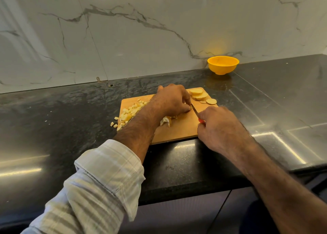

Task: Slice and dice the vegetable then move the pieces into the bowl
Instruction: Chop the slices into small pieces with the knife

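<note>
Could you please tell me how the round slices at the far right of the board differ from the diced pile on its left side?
The round slices are broad whole discs; the diced pile is small chunks. The slices all lie on the cutting board; some dice have spilled onto the counter. Both are pale yellow.

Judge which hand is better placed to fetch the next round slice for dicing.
Left, probably. The left hand lies beside the pale round vegetable slices at the wooden cutting board's far corner, its fingers bent over a piece. The right hand grips the red-handled knife.
</note>
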`<state>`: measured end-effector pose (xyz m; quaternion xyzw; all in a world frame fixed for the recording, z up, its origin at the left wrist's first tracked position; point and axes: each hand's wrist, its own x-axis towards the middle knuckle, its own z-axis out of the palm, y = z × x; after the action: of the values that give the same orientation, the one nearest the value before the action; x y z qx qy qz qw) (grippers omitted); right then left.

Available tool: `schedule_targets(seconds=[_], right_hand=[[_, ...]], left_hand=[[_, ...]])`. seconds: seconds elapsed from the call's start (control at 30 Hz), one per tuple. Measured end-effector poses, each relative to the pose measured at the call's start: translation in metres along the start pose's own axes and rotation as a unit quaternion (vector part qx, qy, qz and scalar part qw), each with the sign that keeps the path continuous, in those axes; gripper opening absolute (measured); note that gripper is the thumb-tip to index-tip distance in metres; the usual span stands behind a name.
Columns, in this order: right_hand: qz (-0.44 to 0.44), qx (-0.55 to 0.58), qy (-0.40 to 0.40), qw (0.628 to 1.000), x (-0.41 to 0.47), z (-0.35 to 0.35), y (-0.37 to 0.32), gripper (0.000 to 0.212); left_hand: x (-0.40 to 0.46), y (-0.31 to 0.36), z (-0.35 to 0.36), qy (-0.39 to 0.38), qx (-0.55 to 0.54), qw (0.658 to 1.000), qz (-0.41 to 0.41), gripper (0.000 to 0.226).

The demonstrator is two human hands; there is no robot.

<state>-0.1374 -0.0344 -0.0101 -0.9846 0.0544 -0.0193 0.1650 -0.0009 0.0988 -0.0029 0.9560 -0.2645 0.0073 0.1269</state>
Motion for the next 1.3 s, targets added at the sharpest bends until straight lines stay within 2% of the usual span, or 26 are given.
schedule_targets(seconds=[0.17, 0.33, 0.47, 0.6, 0.77, 0.93, 1.07, 1.2, 1.3], right_hand=[[-0.011, -0.039, -0.007, 0.999, 0.007, -0.005, -0.012, 0.030], [-0.018, -0.029, 0.011, 0.999, 0.013, -0.001, -0.016, 0.013], [-0.009, 0.014, 0.057, 0.998, 0.009, 0.008, -0.003, 0.002], [-0.007, 0.032, 0.048, 0.998, 0.002, 0.014, -0.002, 0.019], [-0.001, 0.011, 0.025, 1.000, 0.003, 0.009, -0.007, 0.013], [-0.004, 0.007, 0.014, 1.000, 0.013, 0.002, -0.014, 0.032], [0.009, 0.031, 0.030, 0.999, 0.022, 0.000, -0.013, 0.026], [-0.025, 0.033, 0.077, 0.996, 0.011, 0.012, -0.003, 0.032], [-0.018, 0.034, 0.049, 0.998, 0.006, 0.014, -0.005, 0.038]], left_hand=[[0.000, 0.003, -0.003, -0.009, -0.008, 1.000, -0.001, 0.012], [-0.001, -0.001, -0.004, -0.006, -0.001, 1.000, 0.006, 0.006], [-0.001, -0.004, -0.004, -0.003, -0.005, 1.000, 0.007, 0.009], [0.002, -0.004, -0.003, -0.001, -0.010, 1.000, -0.001, 0.006], [0.002, -0.003, -0.003, 0.002, -0.012, 1.000, -0.004, 0.006], [0.003, -0.005, -0.003, -0.005, -0.013, 1.000, -0.001, 0.006], [0.004, -0.009, -0.004, 0.001, -0.013, 1.000, 0.004, 0.005], [0.006, -0.013, -0.001, 0.001, -0.015, 1.000, 0.004, 0.011], [0.006, -0.013, 0.000, -0.002, -0.033, 0.999, 0.006, 0.011]])
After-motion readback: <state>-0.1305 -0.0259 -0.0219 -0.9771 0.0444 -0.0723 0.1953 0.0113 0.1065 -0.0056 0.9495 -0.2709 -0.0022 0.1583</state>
